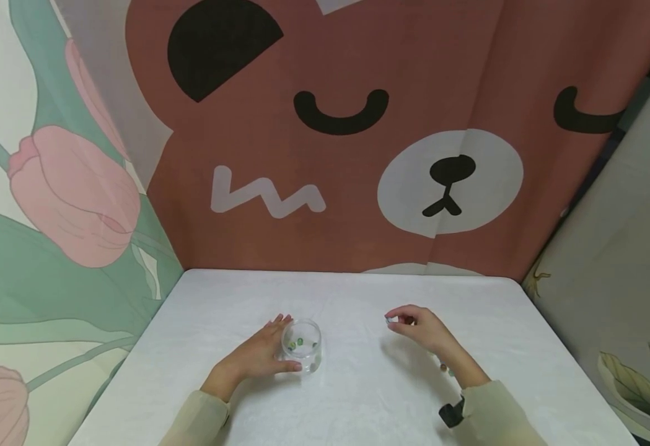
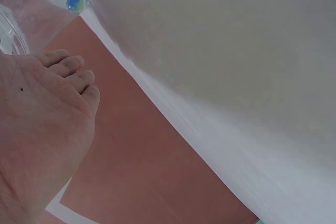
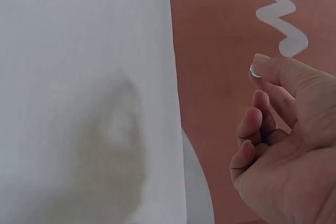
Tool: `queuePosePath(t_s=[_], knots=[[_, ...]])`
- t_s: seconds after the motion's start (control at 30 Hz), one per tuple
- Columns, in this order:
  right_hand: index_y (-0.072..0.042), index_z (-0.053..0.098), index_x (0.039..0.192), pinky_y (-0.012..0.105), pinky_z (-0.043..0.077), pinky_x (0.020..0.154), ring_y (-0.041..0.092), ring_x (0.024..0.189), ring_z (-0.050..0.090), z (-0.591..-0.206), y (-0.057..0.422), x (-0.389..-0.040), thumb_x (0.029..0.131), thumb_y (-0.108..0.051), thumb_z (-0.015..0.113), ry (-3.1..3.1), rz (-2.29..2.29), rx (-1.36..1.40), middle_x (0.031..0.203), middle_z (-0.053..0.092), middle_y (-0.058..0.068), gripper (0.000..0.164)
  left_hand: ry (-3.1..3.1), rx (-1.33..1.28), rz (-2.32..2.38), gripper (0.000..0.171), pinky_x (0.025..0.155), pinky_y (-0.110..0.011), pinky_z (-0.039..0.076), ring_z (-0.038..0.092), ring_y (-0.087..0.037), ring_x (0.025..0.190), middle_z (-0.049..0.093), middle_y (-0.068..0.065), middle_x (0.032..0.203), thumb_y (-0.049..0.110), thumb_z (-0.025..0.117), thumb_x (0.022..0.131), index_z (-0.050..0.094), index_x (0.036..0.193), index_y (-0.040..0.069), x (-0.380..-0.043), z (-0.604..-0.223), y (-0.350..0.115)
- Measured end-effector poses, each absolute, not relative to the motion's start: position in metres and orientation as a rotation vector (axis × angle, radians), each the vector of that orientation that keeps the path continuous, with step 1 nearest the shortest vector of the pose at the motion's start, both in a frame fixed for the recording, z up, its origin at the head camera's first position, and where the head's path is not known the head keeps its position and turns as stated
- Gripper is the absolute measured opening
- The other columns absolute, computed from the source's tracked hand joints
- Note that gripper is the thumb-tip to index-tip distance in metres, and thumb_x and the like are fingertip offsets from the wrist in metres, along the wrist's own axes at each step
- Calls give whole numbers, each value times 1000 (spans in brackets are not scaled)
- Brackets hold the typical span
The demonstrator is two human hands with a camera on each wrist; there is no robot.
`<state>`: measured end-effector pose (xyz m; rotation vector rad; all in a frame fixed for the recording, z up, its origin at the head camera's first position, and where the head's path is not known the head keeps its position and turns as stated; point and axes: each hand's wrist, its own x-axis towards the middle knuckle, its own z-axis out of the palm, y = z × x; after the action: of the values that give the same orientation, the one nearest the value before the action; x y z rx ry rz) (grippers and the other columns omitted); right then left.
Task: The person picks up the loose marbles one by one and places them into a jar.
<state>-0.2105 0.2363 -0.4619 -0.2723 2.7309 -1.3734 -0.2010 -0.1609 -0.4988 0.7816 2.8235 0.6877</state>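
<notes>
A clear round glass jar (image 1: pixel 302 359) stands left of the middle of the white table. Several small marbles (image 1: pixel 300 341) with green in them lie inside it; one marble (image 2: pixel 75 3) in the left wrist view looks blue and yellow. My left hand (image 1: pixel 260 356) holds the jar from its left side, thumb at the front and fingers at the back. Well to the right, my right hand (image 1: pixel 422 325) is raised over the table and pinches a small whitish marble (image 3: pixel 255 71) between thumb and forefinger. The other fingers are curled loosely, and most of that marble is hidden.
More small marbles (image 1: pixel 443 367) lie on the white table (image 1: pixel 352 396), partly hidden by the right forearm. A black device (image 1: pixel 452 414) sits at the right sleeve. Behind the table hangs a brown cloth (image 1: pixel 347 241) with a bear face; a flowered cloth (image 1: pixel 74 198) hangs at the left.
</notes>
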Motion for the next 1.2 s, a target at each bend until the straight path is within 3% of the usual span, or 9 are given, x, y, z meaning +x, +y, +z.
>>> queuePosePath(t_s=[0.17, 0.73, 1.2], knots=[[-16, 77, 109, 26, 44, 62, 18, 83, 51, -461, 225, -210, 91, -20, 77, 2685, -1436, -286, 87, 57, 1, 18, 2820, 784, 703, 112, 127, -50, 18, 18, -33, 155, 26, -15, 166, 71, 69, 81, 29, 158, 1, -201, -498, -160], [-11, 77, 108, 24, 42, 60, 18, 80, 50, -459, 182, -208, 91, -19, 77, 2615, -1505, -433, 84, 57, 1, 19, 2823, 766, 678, 116, 128, -45, 16, 17, -27, 156, 25, -10, 167, 76, 67, 78, 27, 160, 5, -201, -497, -161], [-11, 77, 107, 22, 42, 61, 16, 80, 51, -462, 145, -209, 91, -20, 77, 2576, -1485, -517, 82, 57, -2, 19, 2831, 779, 690, 111, 127, -47, 18, 20, -31, 155, 28, -14, 165, 72, 69, 81, 29, 158, 2, -201, -500, -161]])
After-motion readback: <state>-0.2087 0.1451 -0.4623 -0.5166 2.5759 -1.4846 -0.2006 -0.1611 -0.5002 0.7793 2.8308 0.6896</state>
